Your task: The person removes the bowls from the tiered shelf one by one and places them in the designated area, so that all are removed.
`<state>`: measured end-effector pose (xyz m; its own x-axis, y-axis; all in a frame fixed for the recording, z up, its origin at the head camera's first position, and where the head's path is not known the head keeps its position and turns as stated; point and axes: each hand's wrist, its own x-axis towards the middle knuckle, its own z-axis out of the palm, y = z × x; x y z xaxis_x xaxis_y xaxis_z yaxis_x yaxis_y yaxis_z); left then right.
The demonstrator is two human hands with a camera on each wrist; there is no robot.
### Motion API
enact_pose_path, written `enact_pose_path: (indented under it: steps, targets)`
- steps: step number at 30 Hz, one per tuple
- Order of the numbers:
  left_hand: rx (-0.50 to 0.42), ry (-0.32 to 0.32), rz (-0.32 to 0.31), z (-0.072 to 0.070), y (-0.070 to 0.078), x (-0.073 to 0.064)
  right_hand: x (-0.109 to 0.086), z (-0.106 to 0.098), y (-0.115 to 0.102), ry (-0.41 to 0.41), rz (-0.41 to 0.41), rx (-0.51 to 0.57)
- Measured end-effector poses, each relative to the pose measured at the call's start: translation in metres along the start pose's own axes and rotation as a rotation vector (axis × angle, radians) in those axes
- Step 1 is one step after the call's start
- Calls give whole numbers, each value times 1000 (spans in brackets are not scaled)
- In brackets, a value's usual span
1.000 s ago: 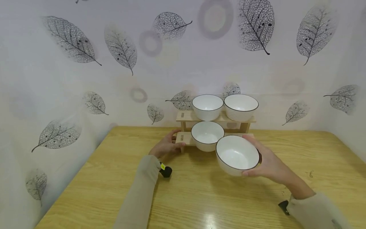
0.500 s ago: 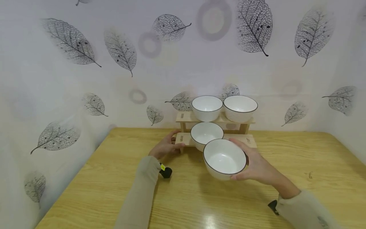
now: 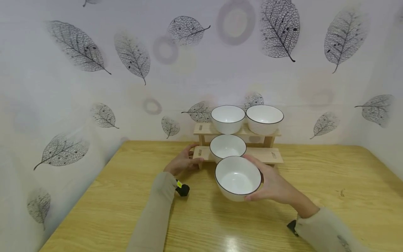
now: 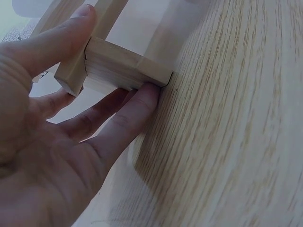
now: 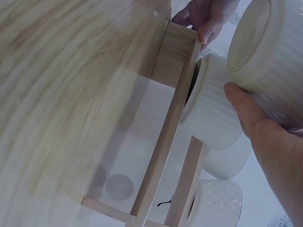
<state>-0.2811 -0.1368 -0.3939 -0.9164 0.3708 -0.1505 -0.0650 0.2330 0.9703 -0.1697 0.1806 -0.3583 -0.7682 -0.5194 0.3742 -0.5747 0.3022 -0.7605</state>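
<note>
My right hand (image 3: 275,185) grips a white bowl (image 3: 237,176) with a thin dark rim, thumb at the near side and fingers at the far side. In the right wrist view this held bowl (image 5: 265,61) is off the table, its underside showing. A two-step wooden rack (image 3: 262,155) stands behind it. My left hand (image 3: 184,161) holds the rack's left end; in the left wrist view the thumb lies on the step and fingertips (image 4: 147,94) press against the leg (image 4: 118,64). A similar bowl (image 3: 227,147) sits on the lower step, partly hidden by the held one.
Two more matching bowls, one on the left (image 3: 228,119) and one on the right (image 3: 265,119), stand side by side on the upper step. The wood-grain table (image 3: 126,196) ends at a leaf-patterned backdrop (image 3: 195,70) behind the rack.
My right hand has carried the bowl leftward and slightly nearer to me, uncovering the right part of the lower step. The left hand stays at the rack's end.
</note>
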Motion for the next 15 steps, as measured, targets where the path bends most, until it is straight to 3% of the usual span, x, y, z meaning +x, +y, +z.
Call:
enact_pose_path:
  steps: [15]
  targets:
    - [13, 9, -6, -1, -4, 3, 12, 18, 1, -80, 4, 36]
